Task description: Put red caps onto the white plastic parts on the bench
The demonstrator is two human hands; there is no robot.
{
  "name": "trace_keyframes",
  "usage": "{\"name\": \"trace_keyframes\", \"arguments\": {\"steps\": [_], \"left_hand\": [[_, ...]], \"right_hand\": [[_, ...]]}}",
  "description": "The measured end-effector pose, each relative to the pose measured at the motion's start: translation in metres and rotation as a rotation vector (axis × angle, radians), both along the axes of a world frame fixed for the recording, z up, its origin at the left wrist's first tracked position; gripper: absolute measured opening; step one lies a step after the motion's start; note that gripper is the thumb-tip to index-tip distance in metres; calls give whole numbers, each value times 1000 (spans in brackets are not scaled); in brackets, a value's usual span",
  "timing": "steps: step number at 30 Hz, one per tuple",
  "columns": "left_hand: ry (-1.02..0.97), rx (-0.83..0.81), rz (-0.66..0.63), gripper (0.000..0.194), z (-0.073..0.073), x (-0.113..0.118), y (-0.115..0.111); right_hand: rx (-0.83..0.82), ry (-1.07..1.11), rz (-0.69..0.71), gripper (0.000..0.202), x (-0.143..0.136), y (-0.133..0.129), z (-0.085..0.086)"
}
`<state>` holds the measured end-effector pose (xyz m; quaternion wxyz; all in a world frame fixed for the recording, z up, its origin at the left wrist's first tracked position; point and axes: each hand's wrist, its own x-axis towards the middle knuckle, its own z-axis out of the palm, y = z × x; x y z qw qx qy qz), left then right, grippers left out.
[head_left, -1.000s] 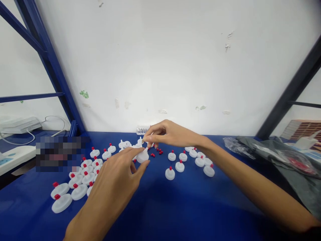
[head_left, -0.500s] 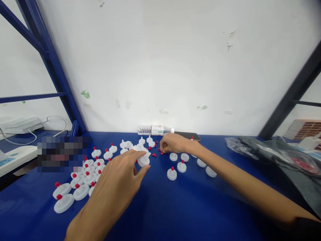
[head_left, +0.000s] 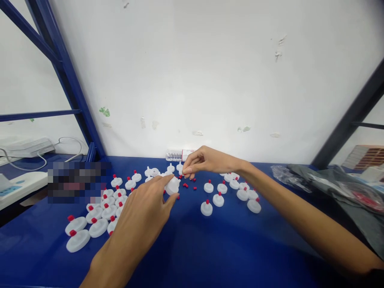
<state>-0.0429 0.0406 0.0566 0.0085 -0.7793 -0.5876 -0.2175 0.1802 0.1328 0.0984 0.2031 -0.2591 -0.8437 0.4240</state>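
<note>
A white round plastic cap with a nozzle [head_left: 172, 186] is held between the thumb and fingers of my left hand [head_left: 147, 208], its nozzle pointing right. My right hand [head_left: 199, 162] hovers just above and to the right of it, fingertips pinched together; whatever is between them is hidden. Below that hand lie several small red caps [head_left: 185, 185] on the blue table [head_left: 180, 248]. Behind the held piece sit several uncapped white nozzle caps [head_left: 154, 172].
Red-tipped white caps [head_left: 98, 227] crowd the left, and another group [head_left: 218, 199] stands on the right. A plastic bottle [head_left: 174, 155] lies against the wall. Grey cloth and plastic bags [head_left: 339, 188] are at far right; a power strip [head_left: 18, 188] is at far left.
My right hand has lifted from the loose red caps and moved left, closer to the white cap. My left hand keeps hold of that cap, its nozzle now a little higher.
</note>
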Motion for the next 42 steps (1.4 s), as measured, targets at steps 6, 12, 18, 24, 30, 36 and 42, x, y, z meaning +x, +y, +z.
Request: {"name": "trace_keyframes", "arguments": {"steps": [6,12,18,24,30,36,42], "left_hand": [[-4,-31,56,48,5,1,-1],[-26,-67,86,51,8,4,-2],[-32,-16,53,51,2,2,-2],[-35,32,41,56,-2,3,-3],[-101,-6,-18,63,-5,3,1],[-129,27,0,63,0,-2,1],[-184,44,-19,50,4,-4,-5]], "right_hand": [[25,76,63,22,-12,-11,0],[7,105,52,22,-14,-11,-1],[-41,101,44,23,-16,-13,-1],[-76,63,90,26,-17,-13,-1],[-148,-81,187,32,-12,-10,1],[-146,-254,198,35,-1,6,-10],[-168,-445,181,30,3,16,-24]]}}
